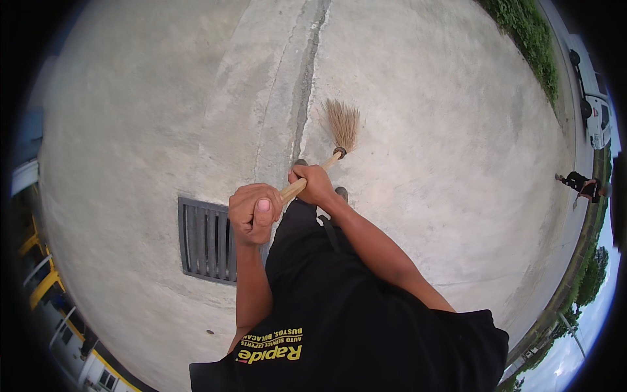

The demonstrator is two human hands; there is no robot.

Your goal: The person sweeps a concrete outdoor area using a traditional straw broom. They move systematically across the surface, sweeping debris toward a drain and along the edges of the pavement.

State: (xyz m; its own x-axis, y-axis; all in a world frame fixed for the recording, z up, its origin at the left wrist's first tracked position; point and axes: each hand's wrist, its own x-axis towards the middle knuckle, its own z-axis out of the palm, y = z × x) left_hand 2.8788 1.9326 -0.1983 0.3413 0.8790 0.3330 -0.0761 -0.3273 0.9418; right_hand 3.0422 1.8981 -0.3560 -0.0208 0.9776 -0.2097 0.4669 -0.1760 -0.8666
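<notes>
Pale concrete point(444, 157) spreads all around, split by a rough grey seam point(305, 85) that runs from the top edge down toward the feet, just left of the bristles point(343, 124). A dark slatted drain grate point(204, 238) lies to the left, its right side partly hidden behind the left hand point(253, 212) and forearm. Well off to the right are 1 person in dark clothes point(583, 186), 1 white vehicle point(597, 121) and a strip of green plants point(529, 39); yellow framework point(44, 287) shows at the far left. The 2 shoes point(341, 193) peek out near the right hand point(316, 185).

The broom point(332, 161) slants up and right in front of the body, its bristles fanned beyond a dark band point(339, 152); whether they touch the ground is hard to tell. The left fingers curl closed around the handle's near end, thumb folded over. The right fingers wrap it closer to the bristles.
</notes>
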